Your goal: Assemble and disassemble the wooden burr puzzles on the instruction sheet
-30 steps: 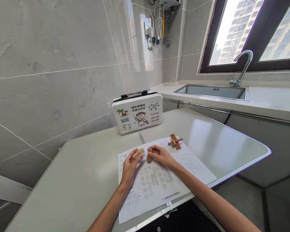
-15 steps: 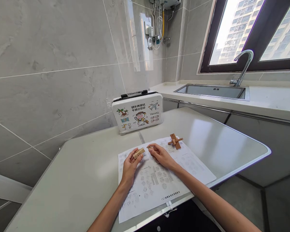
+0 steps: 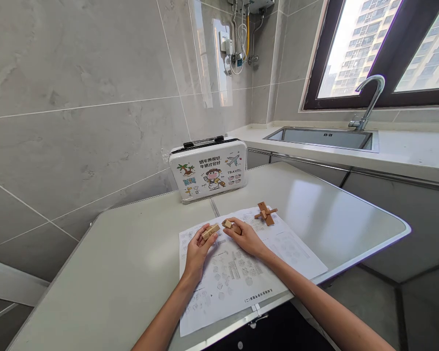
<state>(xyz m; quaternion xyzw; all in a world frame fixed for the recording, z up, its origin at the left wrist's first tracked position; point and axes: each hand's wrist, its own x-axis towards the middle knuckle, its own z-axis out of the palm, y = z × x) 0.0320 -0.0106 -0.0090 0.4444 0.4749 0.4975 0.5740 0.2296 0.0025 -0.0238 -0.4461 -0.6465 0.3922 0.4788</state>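
My left hand (image 3: 196, 247) is closed on a small wooden puzzle block (image 3: 209, 230), held just above a printed instruction sheet (image 3: 241, 273). Close to its right, my right hand (image 3: 243, 235) pinches a second wooden block (image 3: 227, 224), its light end poking out past the fingers. The two blocks are a little apart. An assembled wooden cross-shaped puzzle (image 3: 265, 213) lies on the sheet's far right part, beyond my right hand.
The sheet lies on a grey folding table (image 3: 106, 273) with a rounded right edge. A small white cartoon-printed case (image 3: 208, 170) stands at the table's back against the tiled wall. A sink (image 3: 322, 138) with a tap (image 3: 368, 100) is set in the counter behind, under a window.
My right hand has turned its block from upright to lying nearly level and shifted it slightly toward the left hand's block. The left hand has hardly moved.
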